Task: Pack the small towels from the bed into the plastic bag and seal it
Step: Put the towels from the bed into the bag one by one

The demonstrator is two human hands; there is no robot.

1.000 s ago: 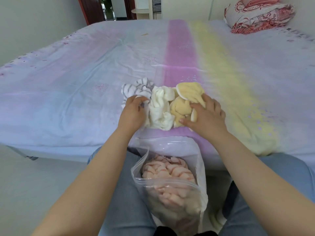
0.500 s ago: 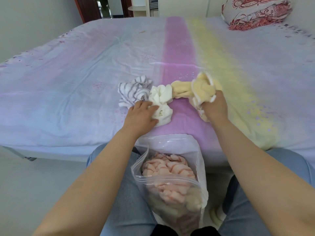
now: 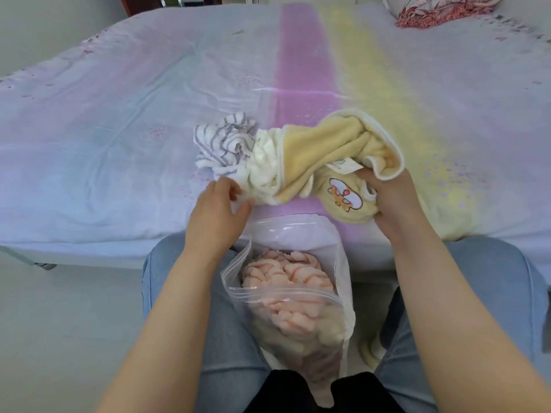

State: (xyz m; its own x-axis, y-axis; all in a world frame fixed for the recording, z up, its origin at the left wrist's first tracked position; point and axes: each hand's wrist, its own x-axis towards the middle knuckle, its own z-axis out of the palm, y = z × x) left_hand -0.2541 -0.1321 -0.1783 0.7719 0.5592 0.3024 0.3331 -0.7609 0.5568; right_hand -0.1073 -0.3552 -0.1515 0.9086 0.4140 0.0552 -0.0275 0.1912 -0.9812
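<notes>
Three soft, light towels at bed [image 3: 119, 144] edge above open plastic bag [image 3: 287, 231]: R hand [image 3: 390, 204] clamped on bunched yellow towel [image 3: 322, 150], L hand [image 3: 217, 210] pinching white towel [image 3: 264, 165] by striped towel [image 3: 223, 141]; floppy, so grab whole wad, not corner.

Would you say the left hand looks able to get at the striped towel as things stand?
Probably yes: the left hand is right beside the striped towel, which lies uncovered, with nothing between.

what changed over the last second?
The right hand gripped the yellow towel and pulled it rightward, stretching it out from the pile. The left hand keeps pinching the white towel. The striped towel and plastic bag are unmoved.
</notes>
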